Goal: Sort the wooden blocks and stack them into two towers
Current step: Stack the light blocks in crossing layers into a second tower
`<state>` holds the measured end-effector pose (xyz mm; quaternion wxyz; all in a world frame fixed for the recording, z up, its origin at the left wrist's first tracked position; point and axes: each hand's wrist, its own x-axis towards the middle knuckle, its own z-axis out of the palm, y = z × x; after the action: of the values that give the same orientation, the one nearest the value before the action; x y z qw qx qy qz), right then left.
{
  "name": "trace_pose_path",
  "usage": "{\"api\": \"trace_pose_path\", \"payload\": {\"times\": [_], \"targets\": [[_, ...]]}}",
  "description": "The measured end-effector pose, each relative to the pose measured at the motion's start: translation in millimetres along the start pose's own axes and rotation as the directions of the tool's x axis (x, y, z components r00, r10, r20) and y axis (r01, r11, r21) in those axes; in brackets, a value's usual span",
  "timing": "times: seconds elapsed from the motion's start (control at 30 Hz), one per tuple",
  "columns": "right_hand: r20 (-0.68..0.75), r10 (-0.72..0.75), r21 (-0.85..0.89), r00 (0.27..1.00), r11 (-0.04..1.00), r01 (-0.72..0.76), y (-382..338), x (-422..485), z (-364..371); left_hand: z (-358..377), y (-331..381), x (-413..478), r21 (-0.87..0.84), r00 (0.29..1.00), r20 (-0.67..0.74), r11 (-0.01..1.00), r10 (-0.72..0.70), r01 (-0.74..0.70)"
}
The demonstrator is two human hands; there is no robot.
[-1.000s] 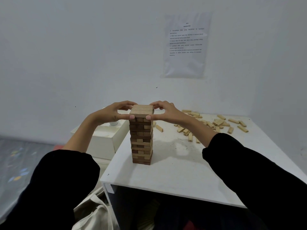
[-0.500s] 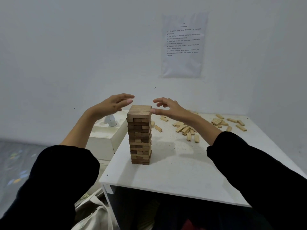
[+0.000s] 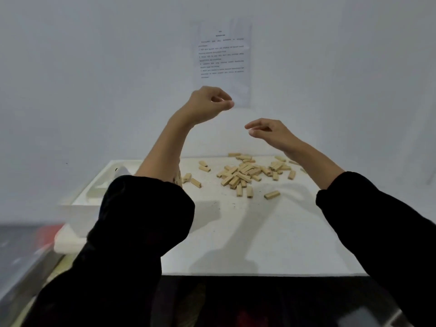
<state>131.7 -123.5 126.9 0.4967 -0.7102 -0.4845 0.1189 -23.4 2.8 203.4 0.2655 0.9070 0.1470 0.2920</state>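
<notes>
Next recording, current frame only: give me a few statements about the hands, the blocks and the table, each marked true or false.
1. The left hand and the right hand are both raised above the table and hold nothing. True.
2. The right hand pinches a block. False: its fingers are relaxed and empty.
3. Loose light wooden blocks lie scattered on the far part of the table. True.
4. The printed sheet lies flat on the table. False: it hangs on the wall behind the table.
5. A second tower stands finished among the loose blocks. False: those blocks all lie flat in a scattered pile.
</notes>
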Motion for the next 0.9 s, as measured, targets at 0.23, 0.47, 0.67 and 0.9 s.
{"api": "trace_pose_path", "payload": {"times": [0.23, 0.47, 0.67, 0.9], "targets": [[-0.065, 0.137, -0.080, 0.989, 0.987, -0.142, 66, -17, -11, 103, -18, 0, -0.039, 0.984, 0.163, 0.996, -0.076, 0.083], [-0.076, 0.312, -0.212, 0.947, 0.923, -0.321, 148, -25, 18, 170, -99, -16, -0.042, 0.938, 0.192, 0.953, -0.287, 0.300], [-0.191, 0.428, -0.383, 0.884, 0.797, -0.468, 186, -40, 47, 208, -141, -31, -0.003, 0.936, 0.084, 0.939, -0.343, 0.344], [-0.355, 0.253, -0.496, 0.900, 0.765, -0.411, 206, -43, 63, 224, -174, -25, -0.089, 0.897, -0.116, 0.904, -0.426, 0.418]]}}
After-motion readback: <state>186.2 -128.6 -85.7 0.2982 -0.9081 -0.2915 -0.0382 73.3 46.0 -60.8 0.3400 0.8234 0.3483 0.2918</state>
